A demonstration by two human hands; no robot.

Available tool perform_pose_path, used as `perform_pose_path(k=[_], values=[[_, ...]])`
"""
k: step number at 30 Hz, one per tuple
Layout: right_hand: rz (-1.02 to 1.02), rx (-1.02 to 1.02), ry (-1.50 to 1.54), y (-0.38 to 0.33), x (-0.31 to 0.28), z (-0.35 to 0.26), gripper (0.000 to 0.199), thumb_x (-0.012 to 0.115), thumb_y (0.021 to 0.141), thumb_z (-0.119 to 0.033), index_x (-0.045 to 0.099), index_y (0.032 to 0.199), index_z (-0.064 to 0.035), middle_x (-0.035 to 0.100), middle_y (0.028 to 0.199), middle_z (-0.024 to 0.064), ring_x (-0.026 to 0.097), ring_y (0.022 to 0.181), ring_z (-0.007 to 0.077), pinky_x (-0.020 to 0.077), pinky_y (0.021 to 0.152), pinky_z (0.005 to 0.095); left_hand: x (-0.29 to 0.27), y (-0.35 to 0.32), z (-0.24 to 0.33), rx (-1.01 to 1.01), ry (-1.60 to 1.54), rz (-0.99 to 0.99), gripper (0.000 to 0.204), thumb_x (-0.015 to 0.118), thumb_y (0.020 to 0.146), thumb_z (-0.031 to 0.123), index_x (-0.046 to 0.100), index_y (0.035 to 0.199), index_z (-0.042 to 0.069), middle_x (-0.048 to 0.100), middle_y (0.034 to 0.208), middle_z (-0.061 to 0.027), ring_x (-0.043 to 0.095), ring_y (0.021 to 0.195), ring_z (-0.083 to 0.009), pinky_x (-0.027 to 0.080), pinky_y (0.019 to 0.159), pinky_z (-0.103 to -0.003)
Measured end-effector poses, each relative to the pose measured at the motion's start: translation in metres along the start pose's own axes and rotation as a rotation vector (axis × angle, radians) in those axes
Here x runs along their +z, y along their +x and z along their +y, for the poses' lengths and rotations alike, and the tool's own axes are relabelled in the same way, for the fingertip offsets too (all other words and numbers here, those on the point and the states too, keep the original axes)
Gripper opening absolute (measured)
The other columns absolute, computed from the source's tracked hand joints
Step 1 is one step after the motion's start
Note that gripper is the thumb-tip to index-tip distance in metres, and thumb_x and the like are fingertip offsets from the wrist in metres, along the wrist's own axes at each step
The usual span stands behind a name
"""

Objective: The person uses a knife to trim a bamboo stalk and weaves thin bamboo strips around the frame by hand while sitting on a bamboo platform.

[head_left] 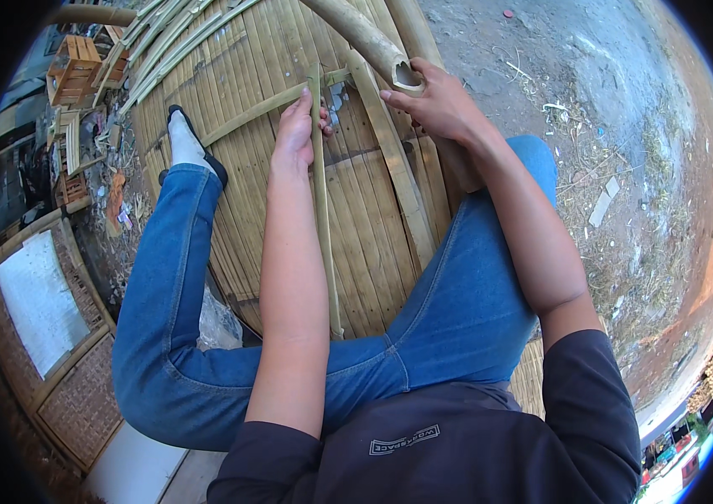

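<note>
I sit on a round panel of flat bamboo slats [247,76], legs in blue jeans spread over it. My left hand [296,126] is closed around a thin upright bamboo strip [324,235] where it crosses a horizontal strip [256,111]. My right hand [436,105] grips the cut end of a thick hollow bamboo pole [365,40] that slants in from the top. Between the hands, something small and grey lies on the slats, too blurred to identify.
Bare dirt ground with litter [600,126] lies to the right. Woven bamboo frames [79,395] and wooden crates [75,67] stand at the left. My left foot in a white sock and dark shoe [184,139] rests on the panel's edge.
</note>
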State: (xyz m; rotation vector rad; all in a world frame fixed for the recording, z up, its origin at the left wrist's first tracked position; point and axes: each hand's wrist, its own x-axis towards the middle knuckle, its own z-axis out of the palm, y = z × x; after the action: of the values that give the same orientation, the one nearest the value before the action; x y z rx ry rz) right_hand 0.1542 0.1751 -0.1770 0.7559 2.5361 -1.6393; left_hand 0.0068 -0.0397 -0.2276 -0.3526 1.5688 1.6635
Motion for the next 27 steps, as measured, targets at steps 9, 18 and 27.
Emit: perform_pose_path(k=[9,18,27], values=[[-0.032,0.011,0.019,0.002,0.000,0.002,0.078,0.080,0.087,-0.045,0.051,0.140,0.0049,0.070,0.094,0.0169,0.069,0.069,0.0190,0.0580,0.064,0.0358,0.016,-0.012,0.000,0.051,0.010,0.019,0.037,0.048,0.109,0.042,0.056,0.105,0.006,0.054,0.074,-0.0021,0.052,0.058,-0.0122,0.050,0.052,-0.031],[-0.025,0.072,0.002,-0.004,-0.003,-0.011,0.075,0.079,0.086,-0.047,0.055,0.135,0.0047,0.072,0.110,0.0251,0.073,0.098,0.0330,0.0571,0.085,0.0421,0.016,-0.013,0.000,0.063,0.023,-0.017,0.035,0.047,0.110,0.041,0.055,0.112,0.008,0.052,0.078,0.0003,0.046,0.061,-0.0078,0.041,0.055,-0.026],[-0.079,0.145,0.022,-0.006,-0.004,-0.017,0.075,0.080,0.086,-0.046,0.055,0.135,0.0041,0.072,0.099,0.0205,0.073,0.079,0.0253,0.0588,0.071,0.0388,0.009,-0.016,-0.001,0.040,-0.078,-0.221,0.028,0.050,0.110,0.033,0.058,0.112,0.007,0.056,0.081,0.0014,0.054,0.067,-0.0107,0.048,0.063,-0.027]])
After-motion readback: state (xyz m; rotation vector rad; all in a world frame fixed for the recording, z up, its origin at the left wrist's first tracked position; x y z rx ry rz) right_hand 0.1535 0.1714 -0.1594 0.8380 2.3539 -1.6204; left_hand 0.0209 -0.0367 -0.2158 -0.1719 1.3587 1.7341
